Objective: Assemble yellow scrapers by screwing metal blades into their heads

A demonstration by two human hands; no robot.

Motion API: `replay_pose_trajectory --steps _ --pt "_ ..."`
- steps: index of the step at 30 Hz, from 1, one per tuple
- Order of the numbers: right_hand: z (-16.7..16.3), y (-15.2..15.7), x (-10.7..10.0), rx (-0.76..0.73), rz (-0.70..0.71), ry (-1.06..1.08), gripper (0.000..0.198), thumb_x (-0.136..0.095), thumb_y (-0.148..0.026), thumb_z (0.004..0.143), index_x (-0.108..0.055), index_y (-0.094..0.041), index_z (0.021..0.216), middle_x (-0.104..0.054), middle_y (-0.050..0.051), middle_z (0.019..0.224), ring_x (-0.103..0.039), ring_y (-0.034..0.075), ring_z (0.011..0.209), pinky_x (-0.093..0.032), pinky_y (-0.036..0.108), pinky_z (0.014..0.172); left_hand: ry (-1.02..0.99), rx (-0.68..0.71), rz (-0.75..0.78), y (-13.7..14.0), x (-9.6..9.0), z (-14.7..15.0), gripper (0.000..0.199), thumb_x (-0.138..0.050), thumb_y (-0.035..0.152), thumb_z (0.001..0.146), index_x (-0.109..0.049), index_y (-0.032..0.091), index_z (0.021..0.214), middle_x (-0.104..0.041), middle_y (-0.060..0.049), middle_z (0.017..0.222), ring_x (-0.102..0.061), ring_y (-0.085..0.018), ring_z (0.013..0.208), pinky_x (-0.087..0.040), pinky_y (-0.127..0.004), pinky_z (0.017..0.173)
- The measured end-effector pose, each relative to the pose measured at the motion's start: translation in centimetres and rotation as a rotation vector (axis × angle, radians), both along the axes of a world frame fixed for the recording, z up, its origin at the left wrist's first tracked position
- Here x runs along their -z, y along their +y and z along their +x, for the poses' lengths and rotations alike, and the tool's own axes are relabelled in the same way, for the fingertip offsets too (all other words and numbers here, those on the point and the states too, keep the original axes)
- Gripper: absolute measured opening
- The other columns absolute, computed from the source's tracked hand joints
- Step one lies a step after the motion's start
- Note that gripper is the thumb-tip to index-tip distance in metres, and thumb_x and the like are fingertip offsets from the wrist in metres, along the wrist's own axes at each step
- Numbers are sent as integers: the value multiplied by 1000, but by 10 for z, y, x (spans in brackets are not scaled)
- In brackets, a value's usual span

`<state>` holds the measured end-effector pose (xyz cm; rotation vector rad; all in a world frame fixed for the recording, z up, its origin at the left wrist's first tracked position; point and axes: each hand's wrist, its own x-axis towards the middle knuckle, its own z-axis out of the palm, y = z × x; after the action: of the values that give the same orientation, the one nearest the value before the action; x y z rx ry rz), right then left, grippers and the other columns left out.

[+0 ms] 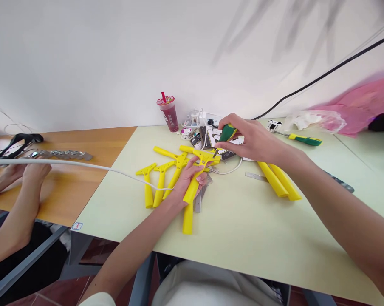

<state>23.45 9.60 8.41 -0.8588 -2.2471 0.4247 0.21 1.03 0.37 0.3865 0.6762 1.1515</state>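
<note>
My left hand (190,180) is closed around a yellow T-shaped handle (196,180), its crossbar tilted up and away from me. My right hand (243,138) grips a screwdriver (227,133) with a green and yellow handle. The short shaft points down at the right end of the crossbar; I cannot tell whether the tip touches a screw. Several more T-shaped handles lie beside and under my left hand, among them a small one (148,191) at the far left. Flat metal strips (198,203) lie partly hidden beneath the held handle.
A cup of red drink (170,114) stands by the wall near small boxes and a power strip (211,119). To the right are two yellow handles (276,182), a metal strip (255,176), another screwdriver (306,140) and a phone (338,182). A co-worker's hands (35,170) are at the left table.
</note>
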Motion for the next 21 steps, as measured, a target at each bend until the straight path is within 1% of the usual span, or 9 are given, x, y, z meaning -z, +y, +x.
replay_pose_trajectory --steps 3,5,7,10,14,16,21 --pt "-1 -1 -1 -43 -31 3 45 -74 -68 101 -62 -31 125 -82 11 118 -79 31 93 -65 46 82 13 -10 -1 0 0 -1 68 -89 5 81 -62 25 141 -77 -13 130 -44 2 54 -41 -15 55" --pt "-2 -4 -4 -100 -82 22 40 -74 -61 101 -63 -32 126 -83 12 124 -79 33 102 -66 49 86 17 -16 -1 0 0 -2 69 -89 5 81 -62 26 141 -77 -12 131 -44 2 54 -42 -14 55" --pt "-3 -6 -6 -136 -130 39 33 -74 -54 101 -65 -32 124 -84 12 125 -80 34 107 -67 50 88 18 -20 -4 0 0 -2 70 -89 5 81 -61 27 142 -77 -12 133 -45 2 54 -42 -14 55" --pt "-2 -8 -8 -138 -127 32 25 -73 -49 102 -68 -32 120 -85 8 117 -81 32 103 -65 48 85 12 -11 -6 0 0 -3 69 -89 4 81 -60 27 140 -77 -12 134 -44 2 54 -42 -13 54" --pt "0 -5 -5 -83 -62 3 24 -74 -51 101 -72 -32 116 -86 5 114 -81 30 96 -64 45 84 -1 6 -3 1 0 -1 67 -89 4 81 -61 25 137 -77 -11 131 -43 2 53 -42 -14 55" --pt "1 -2 -3 -49 -45 -2 27 -77 -55 100 -73 -32 114 -85 5 112 -81 30 95 -63 44 83 5 -2 -11 1 0 -1 67 -89 4 80 -61 26 137 -77 -12 132 -43 2 53 -42 -14 55" --pt "4 3 0 7 -18 -13 39 -82 -64 94 -73 -31 113 -83 4 97 -80 31 89 -60 41 76 19 -10 -21 2 1 -1 68 -88 4 79 -62 27 137 -77 -11 134 -43 2 54 -42 -14 55"
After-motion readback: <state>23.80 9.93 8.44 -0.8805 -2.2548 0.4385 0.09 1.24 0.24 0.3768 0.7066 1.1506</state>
